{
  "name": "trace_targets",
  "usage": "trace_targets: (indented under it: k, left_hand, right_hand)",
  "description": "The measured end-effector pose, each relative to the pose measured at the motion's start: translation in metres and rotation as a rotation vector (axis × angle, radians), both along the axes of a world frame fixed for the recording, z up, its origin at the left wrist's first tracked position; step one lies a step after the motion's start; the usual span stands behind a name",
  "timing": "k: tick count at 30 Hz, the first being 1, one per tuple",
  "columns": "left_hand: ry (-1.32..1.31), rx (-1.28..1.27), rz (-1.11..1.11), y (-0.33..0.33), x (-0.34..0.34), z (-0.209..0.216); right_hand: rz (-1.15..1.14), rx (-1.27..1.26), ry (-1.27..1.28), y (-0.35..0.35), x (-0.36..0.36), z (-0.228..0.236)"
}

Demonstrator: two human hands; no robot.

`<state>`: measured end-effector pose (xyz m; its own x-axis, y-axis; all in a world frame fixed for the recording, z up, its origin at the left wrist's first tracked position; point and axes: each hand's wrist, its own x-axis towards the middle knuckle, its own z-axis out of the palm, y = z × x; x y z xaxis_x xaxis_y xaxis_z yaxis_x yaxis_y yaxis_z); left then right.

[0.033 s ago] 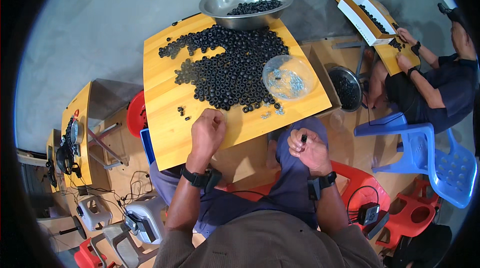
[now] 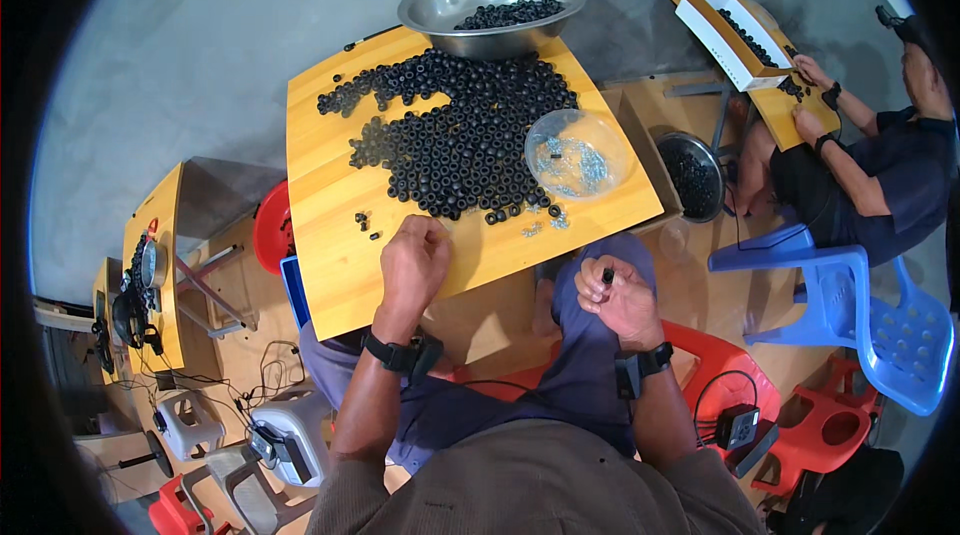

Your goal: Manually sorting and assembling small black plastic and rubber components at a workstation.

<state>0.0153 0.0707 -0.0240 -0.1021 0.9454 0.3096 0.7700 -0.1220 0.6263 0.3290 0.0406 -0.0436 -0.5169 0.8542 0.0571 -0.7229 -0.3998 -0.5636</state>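
Observation:
A spread of small black ring-shaped parts point(image 2: 450, 145) covers much of the yellow table point(image 2: 330, 265). My left hand point(image 2: 417, 260) is closed at the near edge of that spread; whatever its fingers may hold is hidden. Over my right thigh, my right hand point(image 2: 622, 303) pinches a small black cylindrical part point(image 2: 607, 276) between thumb and fingers. Near it on the table stands a clear plastic bowl point(image 2: 540, 175) with small shiny metal pieces point(image 2: 590, 167) inside. A few black parts point(image 2: 364, 223) lie apart, left of my left hand.
At the table's far edge stands a steel basin point(image 2: 430, 27) with more black parts. On the right, a co-worker point(image 2: 850, 165) handles similar parts beside a white box point(image 2: 715, 35). A red basin point(image 2: 270, 235) is left of the table; a blue chair point(image 2: 840, 285) stands right.

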Motion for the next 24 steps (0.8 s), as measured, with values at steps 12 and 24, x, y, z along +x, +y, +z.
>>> trace_targets:
  k: [12, 24]
  left_hand:
    - [0.286, 0.043, -0.016, 0.034, 0.034, -0.013]
    - [-0.141, 0.03, -0.05, 0.001, 0.025, 0.02]
  right_hand:
    - [0.003, -0.007, -0.016, 0.0, 0.001, 0.0]
    - [-0.002, -0.018, 0.004, 0.001, 0.003, -0.003]
